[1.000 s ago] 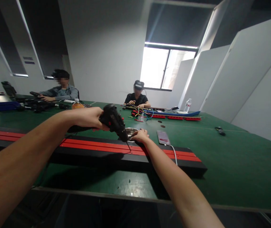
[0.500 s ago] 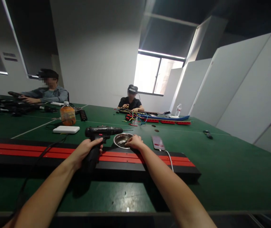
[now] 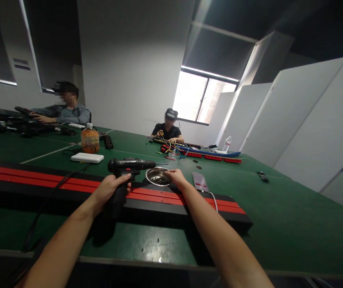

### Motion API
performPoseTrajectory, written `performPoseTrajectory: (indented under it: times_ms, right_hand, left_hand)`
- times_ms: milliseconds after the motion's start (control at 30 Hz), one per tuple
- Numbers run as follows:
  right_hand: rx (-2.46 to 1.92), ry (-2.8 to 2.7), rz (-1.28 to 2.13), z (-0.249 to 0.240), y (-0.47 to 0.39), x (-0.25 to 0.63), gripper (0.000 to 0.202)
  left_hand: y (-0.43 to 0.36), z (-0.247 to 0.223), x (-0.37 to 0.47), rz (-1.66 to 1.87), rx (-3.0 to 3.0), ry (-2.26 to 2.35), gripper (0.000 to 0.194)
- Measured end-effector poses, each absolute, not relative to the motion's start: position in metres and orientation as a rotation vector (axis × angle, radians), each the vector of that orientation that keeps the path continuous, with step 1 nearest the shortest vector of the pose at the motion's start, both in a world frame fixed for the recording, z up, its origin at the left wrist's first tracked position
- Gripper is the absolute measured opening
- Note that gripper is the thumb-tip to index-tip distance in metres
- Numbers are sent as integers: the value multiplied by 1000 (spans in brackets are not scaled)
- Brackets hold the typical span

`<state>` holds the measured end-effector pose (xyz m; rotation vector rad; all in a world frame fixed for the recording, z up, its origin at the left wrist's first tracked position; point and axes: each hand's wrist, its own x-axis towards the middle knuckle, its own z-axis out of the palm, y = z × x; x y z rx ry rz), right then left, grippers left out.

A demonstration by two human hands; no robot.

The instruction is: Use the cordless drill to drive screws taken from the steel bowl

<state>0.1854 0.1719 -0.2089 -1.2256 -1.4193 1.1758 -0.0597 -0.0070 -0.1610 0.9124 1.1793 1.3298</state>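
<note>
My left hand [image 3: 113,188] is wrapped round the grip of a black cordless drill [image 3: 129,165], whose thin bit points right. Just past the bit stands a round metal bowl [image 3: 151,179] with small dark screws [image 3: 158,179] in its bottom. At the bowl's right rim, my right hand [image 3: 175,177] has its fingers pinched together; whatever is between the fingertips is too small to make out. Below both hands lies a long black beam with a red strip [image 3: 159,196], stretching across the table.
A phone [image 3: 200,181] with a white cable lies right of the bowl. To the left are a white power bank [image 3: 87,158] and a bottle of orange drink [image 3: 90,139]. Across the green table [image 3: 279,216], two people sit, one behind coloured wires [image 3: 174,150].
My right hand has lifted out of the bowl to its right rim, uncovering the screws. The drill stays in my left hand. The whole view has tilted slightly.
</note>
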Motion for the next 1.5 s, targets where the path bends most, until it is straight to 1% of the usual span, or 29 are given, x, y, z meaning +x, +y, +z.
performPoseTrajectory:
  times_ms: [167, 300, 367, 567, 1067, 1300, 1500]
  right_hand:
    - [-1144, -1364, 1169, -199, 170, 188, 20]
    - [-1017, -1234, 1314, -196, 172, 192, 35]
    - [-971, -1184, 1395, -195, 172, 193, 39]
    - [-902, -1146, 1517, -191, 168, 193, 39]
    - [-881, -1216, 1495, -192, 169, 196, 40]
    - [-932, -1174, 1454, -189, 167, 195, 37]
    - [-939, -1150, 1517, -187, 165, 194, 37]
  left_hand:
    - [-9, -162, -60, 1319, 928, 1174, 30]
    - [-7, -162, -60, 1325, 922, 1190, 27]
    - [-6, -164, -61, 1318, 917, 1186, 25]
    - [-5, -165, -60, 1311, 910, 1181, 25]
    - [-4, -164, -61, 1307, 912, 1183, 27]
    - [-5, -164, -62, 1316, 924, 1191, 25]
    - [-4, -165, -62, 1307, 927, 1193, 26]
